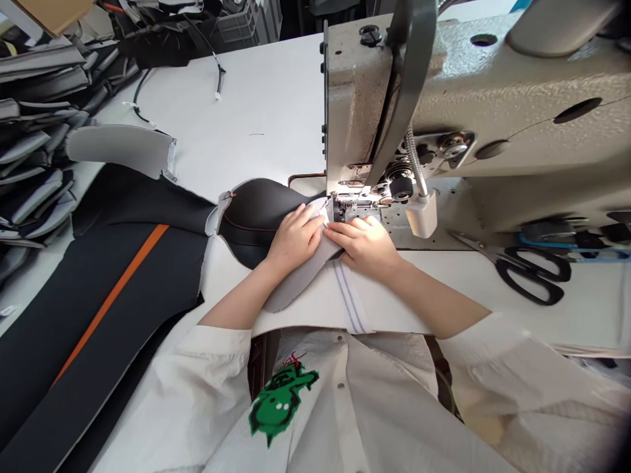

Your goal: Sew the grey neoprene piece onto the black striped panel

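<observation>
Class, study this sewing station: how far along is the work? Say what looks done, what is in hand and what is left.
Done: the black panel already carries a line of orange stitching. In hand: the left hand and right hand press the grey piece flat at the sewing machine foot. Left: most of the grey piece lies short of the needle; the scissors lie unused.

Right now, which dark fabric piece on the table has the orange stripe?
The large flat black panel at the left, clear of both hands. The domed dark piece under the left hand shows only thin stitching, no stripe.
</observation>
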Demonstrator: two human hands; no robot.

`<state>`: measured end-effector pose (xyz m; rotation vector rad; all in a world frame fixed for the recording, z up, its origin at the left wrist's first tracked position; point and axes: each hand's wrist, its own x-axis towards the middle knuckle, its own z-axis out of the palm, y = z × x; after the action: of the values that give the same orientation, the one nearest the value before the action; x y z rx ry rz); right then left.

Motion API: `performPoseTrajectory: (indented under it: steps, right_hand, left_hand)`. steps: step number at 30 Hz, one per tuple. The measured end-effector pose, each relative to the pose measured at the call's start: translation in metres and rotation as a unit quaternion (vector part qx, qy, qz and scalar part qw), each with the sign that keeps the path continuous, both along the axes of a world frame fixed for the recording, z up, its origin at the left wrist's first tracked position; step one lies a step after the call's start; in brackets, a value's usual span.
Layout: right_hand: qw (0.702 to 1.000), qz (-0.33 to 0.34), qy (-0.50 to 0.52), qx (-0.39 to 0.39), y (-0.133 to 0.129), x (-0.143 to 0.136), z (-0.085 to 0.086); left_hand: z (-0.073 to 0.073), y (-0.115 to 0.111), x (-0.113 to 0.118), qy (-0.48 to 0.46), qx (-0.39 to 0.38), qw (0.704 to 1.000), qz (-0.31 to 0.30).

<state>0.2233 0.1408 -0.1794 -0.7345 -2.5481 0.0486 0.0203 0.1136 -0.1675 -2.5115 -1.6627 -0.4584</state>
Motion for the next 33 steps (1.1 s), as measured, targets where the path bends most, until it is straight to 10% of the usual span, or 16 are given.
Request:
performPoseTrajectory:
  steps: [16,23,33]
  right_hand:
    - [0.997,-0.062,-0.005,-0.036,0.0,0.021,0.006]
    - [0.975,-0.171,-0.041,-0.133,-0.002,0.022,0.009]
    - [0.973,-0.067,0.023,-0.218,0.005,0.03,0.006]
  left_hand:
    - [0.0,0.028,0.022,-0.033,0.011,0.997,-0.067]
    - [0.019,-0.015,0.035,0.043,-0.053,0.997,-0.043]
    - [0.025,-0.033,0.024,0.135,-0.088,0.985,-0.067]
